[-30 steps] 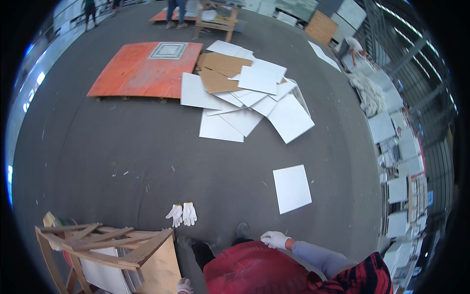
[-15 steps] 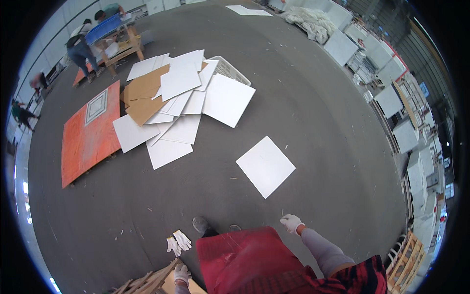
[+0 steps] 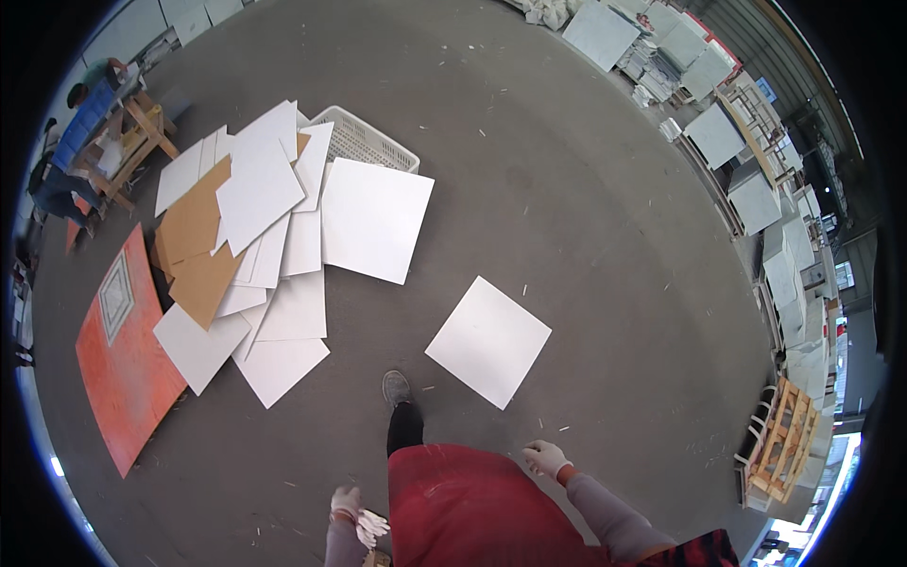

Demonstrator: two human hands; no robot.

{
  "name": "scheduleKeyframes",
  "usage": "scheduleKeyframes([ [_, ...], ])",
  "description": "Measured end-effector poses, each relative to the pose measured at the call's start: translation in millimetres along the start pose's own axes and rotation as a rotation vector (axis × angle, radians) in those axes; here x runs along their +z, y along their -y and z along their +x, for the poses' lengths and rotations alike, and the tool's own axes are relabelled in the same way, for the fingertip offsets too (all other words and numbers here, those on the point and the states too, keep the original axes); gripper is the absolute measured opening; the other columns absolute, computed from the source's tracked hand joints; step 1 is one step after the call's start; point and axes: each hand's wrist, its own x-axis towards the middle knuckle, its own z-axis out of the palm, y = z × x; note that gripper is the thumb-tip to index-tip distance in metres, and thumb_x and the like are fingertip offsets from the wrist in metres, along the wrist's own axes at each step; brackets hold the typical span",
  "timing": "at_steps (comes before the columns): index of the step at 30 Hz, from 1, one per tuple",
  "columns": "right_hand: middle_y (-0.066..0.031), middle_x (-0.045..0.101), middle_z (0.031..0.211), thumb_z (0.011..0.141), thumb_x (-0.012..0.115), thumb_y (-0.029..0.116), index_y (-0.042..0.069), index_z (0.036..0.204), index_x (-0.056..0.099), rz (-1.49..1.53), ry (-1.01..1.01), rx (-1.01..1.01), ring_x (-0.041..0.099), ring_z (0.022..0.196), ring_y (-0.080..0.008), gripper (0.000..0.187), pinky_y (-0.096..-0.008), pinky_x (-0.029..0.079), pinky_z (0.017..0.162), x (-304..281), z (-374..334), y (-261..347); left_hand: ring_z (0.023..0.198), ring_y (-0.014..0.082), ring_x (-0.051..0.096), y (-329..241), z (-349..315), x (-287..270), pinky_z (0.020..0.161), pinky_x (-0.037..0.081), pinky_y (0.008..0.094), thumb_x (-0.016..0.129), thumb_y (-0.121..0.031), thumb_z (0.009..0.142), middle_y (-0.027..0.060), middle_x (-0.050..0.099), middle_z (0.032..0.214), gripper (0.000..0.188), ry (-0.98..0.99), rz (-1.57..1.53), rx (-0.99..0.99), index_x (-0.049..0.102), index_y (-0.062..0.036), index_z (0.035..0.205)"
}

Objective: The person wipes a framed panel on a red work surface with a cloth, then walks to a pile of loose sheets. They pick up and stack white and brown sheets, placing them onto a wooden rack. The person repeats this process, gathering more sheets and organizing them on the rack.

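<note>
My left hand [image 3: 346, 501], in a white glove, hangs low at the lower edge with its fingers loosely stretched out. A pair of white work gloves [image 3: 373, 525] shows right beside it, partly covered by my wrist and forearm. My right hand [image 3: 546, 459], gloved too, is held out in front of my red apron [image 3: 472, 506] with its fingers curled in; whatever may be inside is hidden. Ahead of it, apart from the hand, a square white panel [image 3: 488, 342] lies flat on the grey floor.
A loose pile of white panels [image 3: 260, 194] and brown boards [image 3: 194, 217] lies at left, against a white plastic basket [image 3: 368, 140]. An orange board [image 3: 132, 378] lies beside it. People work at a wooden stand [image 3: 142, 142] far left. Wooden pallets [image 3: 784, 439] and stacked slabs line the right.
My view has moved forward and turned right, so the pile appears further left. My left hand has swung forward, and the loose gloves now appear lower, beside it. One foot is stepping ahead.
</note>
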Motion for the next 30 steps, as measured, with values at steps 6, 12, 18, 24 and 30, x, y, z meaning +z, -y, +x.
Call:
scheduleKeyframes([
  [6,-0.0038,0.062,0.082,0.087,0.060,0.024,0.002,0.111,0.060,0.070,-0.174,-0.129,0.057,0.067,-0.0102,0.033,-0.0250,0.046,0.060,-10.0,61.3,41.6,0.102,0.0280,0.063,-238.1,10.3,76.9,0.088,0.048,0.0343,0.062,-0.030,0.084,0.0167,0.066,0.106,0.038,0.005,0.545,0.456,0.061,-0.0053,0.114],
  [12,-0.0095,0.063,0.096,0.085,0.063,0.027,0.002,0.124,0.054,0.084,-0.131,0.018,0.061,0.086,-0.0135,0.046,-0.0251,0.050,0.071,-16.1,163.9,44.2,0.107,0.0296,0.060,-278.6,100.0,178.2,0.092,0.046,0.0349,0.060,-0.033,0.083,0.0164,0.064,0.111,0.041,-0.002,0.656,0.327,0.060,-0.0059,0.115],
  [18,-0.0016,0.055,0.079,0.085,0.062,0.028,0.004,0.128,0.048,0.076,-0.205,0.088,0.047,0.058,-0.0090,0.051,-0.0250,0.036,0.045,-45.7,356.1,-73.4,0.107,0.0311,0.059,-275.3,195.8,303.7,0.093,0.045,0.0356,0.061,-0.030,0.085,0.0194,0.062,0.112,0.044,0.063,0.645,0.419,0.057,-0.0005,0.118],
  [24,-0.0081,0.048,0.068,0.085,0.059,0.028,0.000,0.099,0.052,0.210,-0.315,0.112,0.047,0.056,-0.0180,0.033,-0.0354,0.039,0.051,-93.2,487.9,-104.3,0.112,0.0385,0.052,-270.0,301.7,386.2,0.095,0.042,0.0445,0.063,-0.031,0.082,0.0220,0.052,0.122,0.057,-0.190,1.045,0.507,0.045,-0.0056,0.130],
  [30,-0.0240,0.045,0.133,0.086,0.058,0.037,-0.006,0.138,0.029,0.227,-0.582,0.113,0.051,0.117,-0.0319,0.074,-0.0366,0.041,0.096,-73.9,571.0,-112.8,0.123,0.0373,0.042,-248.8,343.4,462.6,0.099,0.041,0.0445,0.064,-0.045,0.079,0.0198,0.045,0.134,0.076,-0.396,1.100,0.424,0.036,-0.0068,0.138],
])
